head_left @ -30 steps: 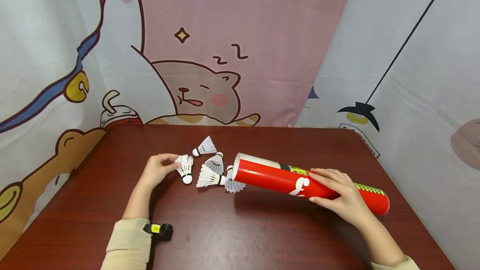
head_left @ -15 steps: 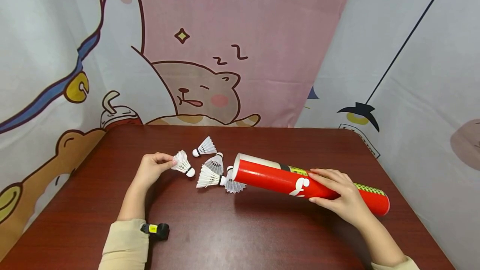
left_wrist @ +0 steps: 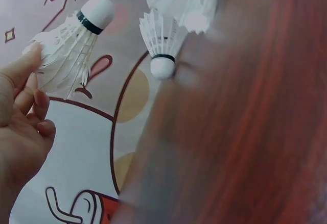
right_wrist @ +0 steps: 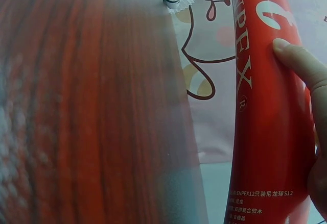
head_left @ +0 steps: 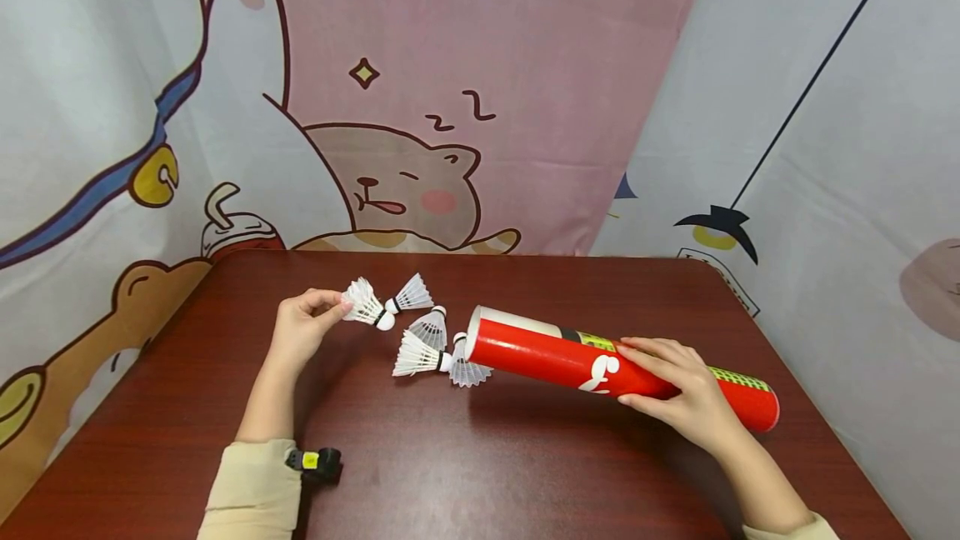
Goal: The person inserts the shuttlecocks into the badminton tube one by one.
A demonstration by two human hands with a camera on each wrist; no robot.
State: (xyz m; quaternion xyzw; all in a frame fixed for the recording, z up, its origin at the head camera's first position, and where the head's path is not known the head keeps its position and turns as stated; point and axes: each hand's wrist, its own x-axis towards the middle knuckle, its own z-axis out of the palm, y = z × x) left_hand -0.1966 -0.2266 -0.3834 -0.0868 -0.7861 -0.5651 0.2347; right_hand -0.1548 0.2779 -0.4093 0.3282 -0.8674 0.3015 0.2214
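Observation:
Between thumb and fingers my left hand (head_left: pixel 303 325) pinches a white shuttlecock (head_left: pixel 363 303) by its feather skirt, its cork pointing right and down in the head view. The left wrist view shows the same shuttlecock (left_wrist: pixel 71 50) lifted off the table, with a dark band round its cork. My right hand (head_left: pixel 682 386) grips a red shuttlecock tube (head_left: pixel 547 354) around its middle. The tube is tilted, its open mouth facing left and raised. In the right wrist view the thumb (right_wrist: pixel 299 60) lies along the tube's red side.
Several shuttlecocks lie left of the tube's mouth: one at the back (head_left: pixel 412 294), a grey-white one (head_left: pixel 431 327), a feathered one (head_left: pixel 417 354) and another (head_left: pixel 468 367) partly behind the tube's mouth. The brown table (head_left: pixel 450 473) ends at a printed cloth backdrop (head_left: pixel 525 107).
My left hand has raised the shuttlecock away from the table and moved it toward the back; its cork has swung to the right. My right hand and the tube have stayed put.

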